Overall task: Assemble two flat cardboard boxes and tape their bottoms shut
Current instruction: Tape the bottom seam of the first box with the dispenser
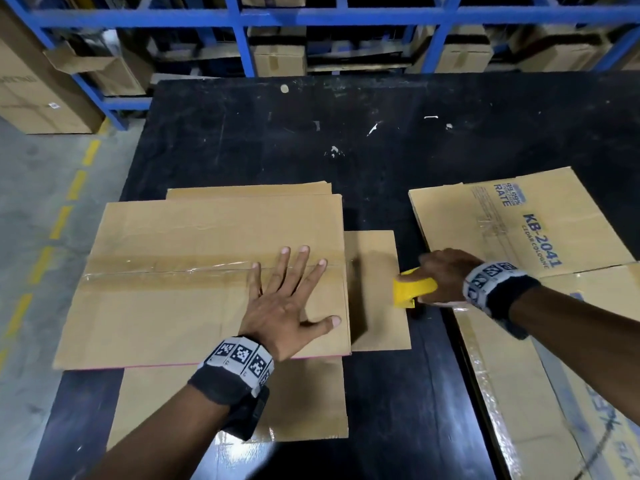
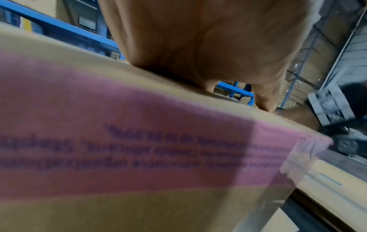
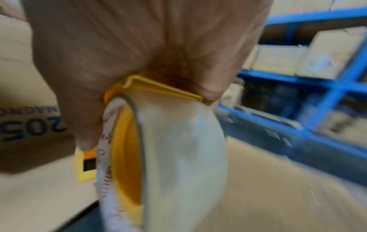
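Observation:
An assembled cardboard box stands bottom-up on the black table, with clear tape running along its centre seam. My left hand lies flat on the box's bottom near its right end, fingers spread and straight; the left wrist view shows the palm pressing on the box, whose side has a pink printed band. My right hand grips a yellow tape dispenser just right of the box, above a flap. In the right wrist view the dispenser carries a clear tape roll.
A flattened printed carton lies at the right of the table, with more taped cardboard toward the near right. Flat cardboard sticks out under the box. Blue racking with cartons stands behind. Grey floor with yellow dashes lies left.

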A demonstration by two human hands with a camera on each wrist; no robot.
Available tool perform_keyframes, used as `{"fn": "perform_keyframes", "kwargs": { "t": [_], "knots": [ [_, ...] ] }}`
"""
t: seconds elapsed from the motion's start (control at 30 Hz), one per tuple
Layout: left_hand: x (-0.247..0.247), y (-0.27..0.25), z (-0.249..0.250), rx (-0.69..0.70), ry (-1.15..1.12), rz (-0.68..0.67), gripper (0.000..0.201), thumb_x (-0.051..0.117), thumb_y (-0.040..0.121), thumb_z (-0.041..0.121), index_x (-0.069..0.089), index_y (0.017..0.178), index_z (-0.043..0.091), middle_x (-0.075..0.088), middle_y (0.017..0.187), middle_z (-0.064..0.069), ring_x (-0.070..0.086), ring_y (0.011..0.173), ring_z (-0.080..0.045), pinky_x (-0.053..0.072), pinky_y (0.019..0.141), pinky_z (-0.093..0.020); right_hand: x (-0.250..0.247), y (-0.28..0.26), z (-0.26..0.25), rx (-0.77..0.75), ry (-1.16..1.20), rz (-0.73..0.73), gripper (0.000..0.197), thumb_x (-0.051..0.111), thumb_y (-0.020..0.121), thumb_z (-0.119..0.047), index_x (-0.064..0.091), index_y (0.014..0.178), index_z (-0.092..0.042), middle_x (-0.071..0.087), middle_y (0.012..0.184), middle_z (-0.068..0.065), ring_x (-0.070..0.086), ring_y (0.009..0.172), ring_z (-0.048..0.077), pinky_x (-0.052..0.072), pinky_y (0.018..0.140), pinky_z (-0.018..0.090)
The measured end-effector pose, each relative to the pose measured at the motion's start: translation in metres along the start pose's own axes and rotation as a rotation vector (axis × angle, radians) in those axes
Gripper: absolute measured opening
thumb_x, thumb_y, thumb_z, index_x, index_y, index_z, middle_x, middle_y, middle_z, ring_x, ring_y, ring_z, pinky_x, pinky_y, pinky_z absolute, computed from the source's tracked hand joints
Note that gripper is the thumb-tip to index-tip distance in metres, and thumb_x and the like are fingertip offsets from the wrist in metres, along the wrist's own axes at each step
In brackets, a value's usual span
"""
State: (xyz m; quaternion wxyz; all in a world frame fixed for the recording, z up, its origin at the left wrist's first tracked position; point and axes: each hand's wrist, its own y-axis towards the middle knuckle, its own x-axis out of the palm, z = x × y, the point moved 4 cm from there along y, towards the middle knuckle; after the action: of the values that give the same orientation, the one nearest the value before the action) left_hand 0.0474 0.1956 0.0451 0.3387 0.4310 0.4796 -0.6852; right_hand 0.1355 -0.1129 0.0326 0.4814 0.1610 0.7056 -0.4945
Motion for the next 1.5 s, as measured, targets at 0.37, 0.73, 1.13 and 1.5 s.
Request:
{"fn": "perform_keyframes", "kwargs": {
  "t": [0.37, 0.73, 1.13, 1.5],
  "knots": [
    [-0.01, 0.0, 0.003, -0.001, -0.143, 0.068, 0.096, 0.029, 0.085, 0.088, -0.006, 0.162, 0.044, -0.024, 0.168, 0.018, -0.03, 0.154, -0.011, -0.015, 0.123, -0.059, -0.075, -0.042, -0.036, 0.155, 0.945, 0.798, 0.069, 0.074, 0.078, -0.047, 0.05, 0.142, -0.049, 0.068, 0.124, -0.016, 0.063, 0.114, 0.006, 0.05, 0.101, 0.034],
    [-0.095, 0.034, -0.06, -0.173, -1.185, 0.382, 0.021, 0.053, 0.098, 0.022, 0.069, 0.11, 0.03, 0.076, 0.088, 0.021, 0.073, 0.089, -0.011, 0.059, 0.091, -0.035, -0.068, -0.013, -0.198, 0.449, 0.983, 1.199, 0.078, 0.079, 0.082, -0.034, 0.041, 0.15, -0.04, 0.057, 0.103, -0.003, 0.057, 0.095, 0.018, 0.048, 0.084, 0.031],
    [-0.134, 0.097, -0.027, 0.048, -1.34, -0.165, 0.019, 0.062, 0.1, 0.006, 0.067, 0.114, -0.006, 0.052, 0.08, -0.017, 0.045, 0.06, -0.02, 0.035, 0.053, -0.026, -0.051, -0.023, -0.219, 0.511, 0.892, 1.278, 0.079, 0.081, 0.08, -0.023, 0.043, 0.15, -0.029, 0.057, 0.11, 0.001, 0.053, 0.097, 0.012, 0.038, 0.076, 0.02],
    [-0.145, 0.117, -0.028, 0.186, -1.108, -0.261, 0.034, 0.062, 0.094, -0.007, 0.067, 0.126, 0.004, 0.069, 0.06, 0.005, 0.051, 0.055, -0.013, 0.048, 0.049, -0.016, -0.049, -0.023, -0.226, 0.534, 0.854, 1.27, 0.079, 0.082, 0.081, -0.021, 0.044, 0.15, -0.024, 0.056, 0.114, 0.0, 0.053, 0.094, 0.007, 0.04, 0.074, 0.011]
  ]
}}
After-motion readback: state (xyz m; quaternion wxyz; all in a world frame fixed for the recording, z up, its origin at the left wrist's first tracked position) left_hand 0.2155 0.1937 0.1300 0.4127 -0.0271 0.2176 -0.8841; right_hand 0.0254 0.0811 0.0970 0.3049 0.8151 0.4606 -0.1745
